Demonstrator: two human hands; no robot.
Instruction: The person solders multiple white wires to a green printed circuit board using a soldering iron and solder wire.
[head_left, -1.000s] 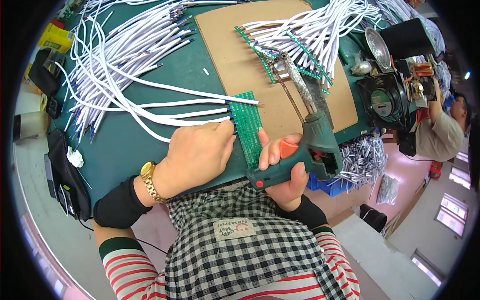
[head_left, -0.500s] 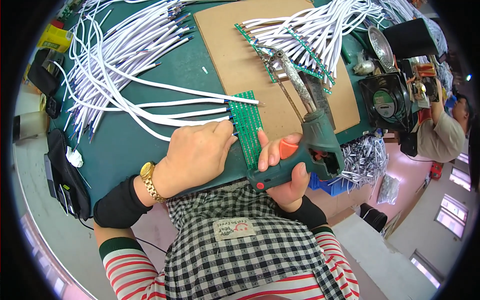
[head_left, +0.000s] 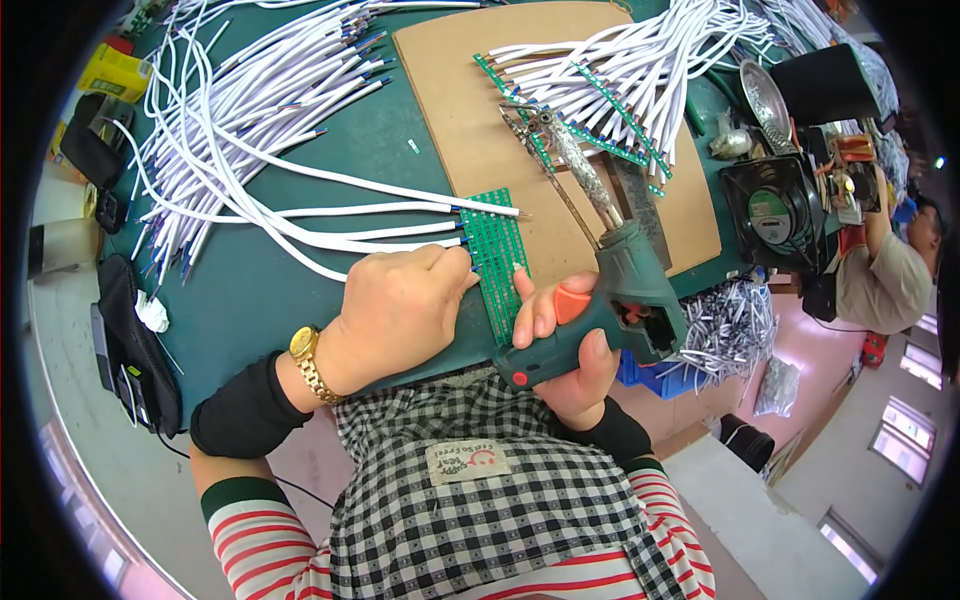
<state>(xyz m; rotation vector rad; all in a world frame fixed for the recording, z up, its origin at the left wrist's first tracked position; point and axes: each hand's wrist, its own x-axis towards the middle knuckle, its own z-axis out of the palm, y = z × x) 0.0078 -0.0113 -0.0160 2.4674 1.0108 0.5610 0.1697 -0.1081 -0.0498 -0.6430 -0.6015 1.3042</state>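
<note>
My left hand (head_left: 400, 305), with a gold watch at its wrist, pinches the end of a white cable (head_left: 318, 265) against the left edge of a green circuit board (head_left: 497, 265). Further white cables reach that same edge, and one longer cable (head_left: 400, 190) lies across the board's far end with its bare tip past the right edge. In my right hand (head_left: 580, 390) is a dark green soldering gun (head_left: 636, 275) with an orange trigger. Its metal tip points away from me, over the cardboard. A fingertip of this hand rests by the board's right edge.
A pile of white cables (head_left: 260, 130) covers the left of the green table. Boards with cables attached (head_left: 620, 110) lie on the brown cardboard (head_left: 455, 100). At right stand a black fan (head_left: 772, 210) and a metal dish (head_left: 764, 100). Another person (head_left: 890, 270) sits at the far right.
The soldering gun has shifted slightly left in my right hand. The board and my left hand appear marginally lower in the picture; the grip on the cable is the same.
</note>
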